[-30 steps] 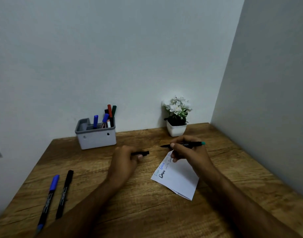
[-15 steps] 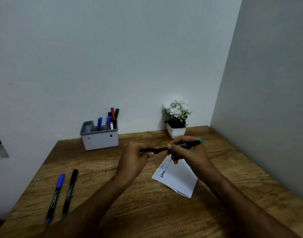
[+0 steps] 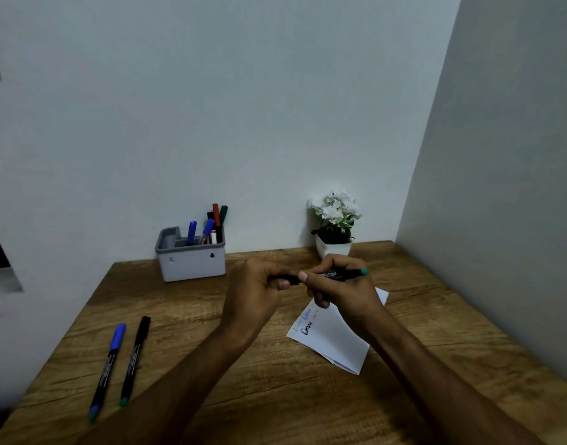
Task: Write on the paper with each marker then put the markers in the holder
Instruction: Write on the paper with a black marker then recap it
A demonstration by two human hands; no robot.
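Cap back on now: left hand (image 3: 255, 292) has brought the cap it held apart a second ago onto the tip of the teal-end marker (image 3: 335, 275), hands now meeting above the table (image 3: 308, 396). Left grip curled round the cap end, right hand (image 3: 343, 289) grip pinching the barrel, marker level, lifted over the far edge of the paper (image 3: 336, 340).

Paper lies flat on the table, right of centre, with a few short scribbles showing: black, blue, a faint one or two, too small to read fully.

Progress, judged: holder (image 3: 192, 263) at the back wall already carries several markers, so those look done. This marker looks written with, capping about finished, next into the holder. Still left: blue-capped marker (image 3: 108, 367) and black-capped marker (image 3: 135, 358) lying side by side, front left, well apart from the hands.
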